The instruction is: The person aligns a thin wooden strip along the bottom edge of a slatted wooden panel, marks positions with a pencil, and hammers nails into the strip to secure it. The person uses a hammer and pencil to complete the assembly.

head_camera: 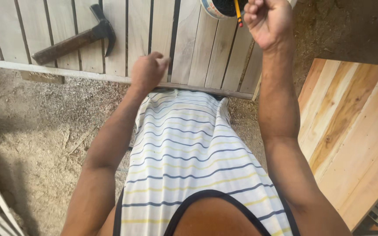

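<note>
Wooden slats [197, 48] under both hands: right [267, 19] grips pencil [238, 13], left [147, 72] fisted, empty.

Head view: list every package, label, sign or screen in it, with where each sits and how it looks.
Round container: top edge of the view, on the slatted wooden panel beside the right hand; white rim with a blue band, dark inside, cut off by the frame.
No labels, signs or screens show.
</note>
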